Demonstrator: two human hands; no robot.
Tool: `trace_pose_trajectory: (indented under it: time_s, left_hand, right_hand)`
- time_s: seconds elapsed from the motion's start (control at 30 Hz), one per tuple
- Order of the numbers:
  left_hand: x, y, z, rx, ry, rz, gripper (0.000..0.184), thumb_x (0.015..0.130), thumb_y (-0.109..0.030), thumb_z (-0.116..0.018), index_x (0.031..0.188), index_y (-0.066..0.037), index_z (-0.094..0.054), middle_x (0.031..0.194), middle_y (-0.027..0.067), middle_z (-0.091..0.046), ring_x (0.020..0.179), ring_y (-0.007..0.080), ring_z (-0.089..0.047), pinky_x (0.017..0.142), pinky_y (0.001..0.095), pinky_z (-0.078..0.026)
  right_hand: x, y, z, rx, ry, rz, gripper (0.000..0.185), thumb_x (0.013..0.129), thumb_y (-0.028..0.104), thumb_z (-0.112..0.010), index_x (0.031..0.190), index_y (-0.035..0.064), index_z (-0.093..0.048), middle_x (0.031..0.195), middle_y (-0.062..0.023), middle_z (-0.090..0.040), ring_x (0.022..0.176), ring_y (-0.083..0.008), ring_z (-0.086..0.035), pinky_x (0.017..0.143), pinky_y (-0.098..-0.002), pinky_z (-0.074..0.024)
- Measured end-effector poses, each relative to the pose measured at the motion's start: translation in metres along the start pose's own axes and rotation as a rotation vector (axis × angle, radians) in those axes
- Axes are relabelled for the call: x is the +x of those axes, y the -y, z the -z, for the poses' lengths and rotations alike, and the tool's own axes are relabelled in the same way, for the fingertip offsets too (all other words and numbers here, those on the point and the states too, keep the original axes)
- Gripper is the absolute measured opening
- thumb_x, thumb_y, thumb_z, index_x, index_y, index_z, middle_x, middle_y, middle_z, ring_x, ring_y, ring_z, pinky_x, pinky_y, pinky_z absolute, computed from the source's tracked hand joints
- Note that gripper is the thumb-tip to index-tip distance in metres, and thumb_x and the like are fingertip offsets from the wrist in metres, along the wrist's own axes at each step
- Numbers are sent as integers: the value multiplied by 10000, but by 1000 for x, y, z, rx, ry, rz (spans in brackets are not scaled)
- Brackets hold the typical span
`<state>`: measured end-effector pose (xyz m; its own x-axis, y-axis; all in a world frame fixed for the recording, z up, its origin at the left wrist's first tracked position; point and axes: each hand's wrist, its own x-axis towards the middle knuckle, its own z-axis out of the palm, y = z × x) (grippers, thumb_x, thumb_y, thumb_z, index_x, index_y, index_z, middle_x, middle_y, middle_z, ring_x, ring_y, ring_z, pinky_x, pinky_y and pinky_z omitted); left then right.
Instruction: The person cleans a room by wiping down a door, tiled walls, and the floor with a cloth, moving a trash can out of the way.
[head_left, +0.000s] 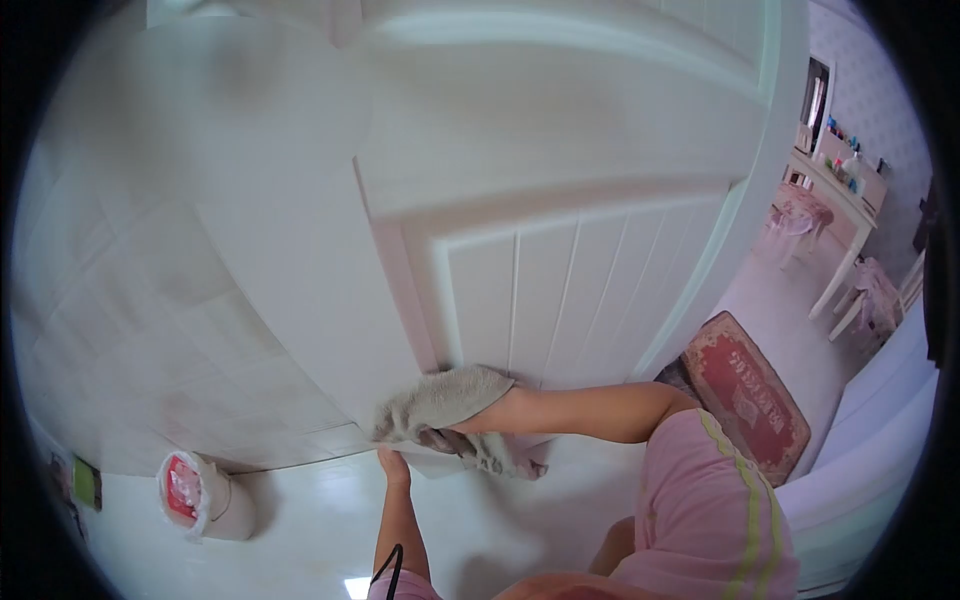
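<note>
A grey cloth (445,400) lies bunched against the bottom of a white panelled door (560,290), low near the floor. My right hand (497,412) reaches in from the right and holds the cloth, its fingers partly covered by the folds. My left hand (393,465) is low by the cloth's left edge, close to the foot of the door. Its fingers are hidden, so what it touches or holds cannot be made out.
A white bin (228,508) with a liner and red contents stands on the floor at the lower left, by a tiled wall (150,330). Past the door's right edge are a red patterned mat (750,400), a white table (838,192) with small items, and covered stools.
</note>
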<state>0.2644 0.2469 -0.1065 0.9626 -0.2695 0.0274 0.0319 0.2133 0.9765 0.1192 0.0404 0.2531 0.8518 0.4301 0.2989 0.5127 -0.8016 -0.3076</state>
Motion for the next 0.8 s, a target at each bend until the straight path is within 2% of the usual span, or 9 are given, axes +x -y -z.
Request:
trace_pose_trajectory:
  time_s: [0.17, 0.2, 0.23, 0.33, 0.4, 0.47, 0.63, 0.73, 0.8]
  left_hand:
    - [-45, -129, -48, 23, -94, 369, 493, 895, -393, -397, 1237, -39, -430, 1220, 76, -472, 1130, 185, -424, 962, 320, -302]
    - [-45, -155, -58, -200, -262, 300, 469, 900, -367, -402, 1232, -36, -425, 1216, 62, -479, 1140, 178, -422, 968, 310, -300]
    - [-43, -195, -68, -190, -169, 203, 470, 902, -375, -395, 1239, -49, -418, 1225, 61, -474, 1151, 179, -415, 975, 317, -297]
    - [-19, -283, -85, -211, -124, 7, 469, 906, -395, -385, 1242, -69, -415, 1233, 57, -467, 1165, 178, -401, 982, 332, -301]
    - [-14, -365, -106, -349, -196, -127, 457, 919, -362, -358, 1222, -28, -428, 1210, 65, -485, 1142, 170, -418, 971, 309, -298]
    - [-28, -459, -138, -412, -229, -132, 433, 927, -340, -355, 1217, -28, -432, 1217, 67, -474, 1137, 162, -417, 979, 311, -292]
    - [-20, -462, -124, -208, -170, 20, 470, 938, -366, -336, 1282, -48, -367, 1310, 52, -392, 1205, 170, -347, 1029, 316, -234]
    - [-32, -476, -126, -184, -84, 89, 477, 918, -384, -371, 1254, -47, -404, 1259, 45, -436, 1168, 153, -380, 990, 289, -264]
    - [-46, -506, -134, -110, -118, 290, 539, 904, -444, -374, 1274, -53, -386, 1291, 47, -413, 1209, 165, -341, 1015, 317, -227]
  right_hand:
    - [18, 2, 98, -117, -184, -67, 338, 794, 349, -533, 1030, 110, -563, 1113, -97, -537, 959, -302, -533, 840, -390, -426]
    - [12, -6, 106, -97, -226, -116, 356, 796, 364, -531, 1040, 108, -562, 1130, -107, -533, 996, -305, -515, 863, -397, -411]
    - [8, -7, 118, -77, -269, -164, 374, 798, 379, -530, 1050, 105, -562, 1147, -117, -528, 1034, -308, -498, 887, -404, -396]
    - [-1, 6, 172, 12, 179, -542, 444, 813, 386, -520, 1159, 108, -507, 1191, -116, -504, 1093, -295, -459, 933, -408, -353]
    - [-43, -29, 109, -64, -81, -508, 465, 823, 366, -512, 1212, 116, -460, 1185, -122, -506, 1104, -299, -450, 935, -409, -346]
    - [-62, -14, 110, -53, -104, -513, 481, 832, 357, -504, 1242, 116, -429, 1193, -126, -498, 1118, -302, -439, 943, -411, -337]
    - [-34, 144, 238, -81, 446, -383, 485, 863, 390, -456, 1250, 101, -406, 1258, -130, -439, 1165, -312, -395, 987, -426, -296]
    - [-89, 194, 168, 184, -87, -288, 473, 884, 406, -417, 1240, 94, -410, 1282, -127, -410, 1182, -312, -375, 1003, -429, -275]
    - [-85, 229, 191, 300, 22, -340, 508, 872, 411, -441, 1261, 86, -395, 1301, -158, -376, 1211, -347, -326, 1016, -451, -245]
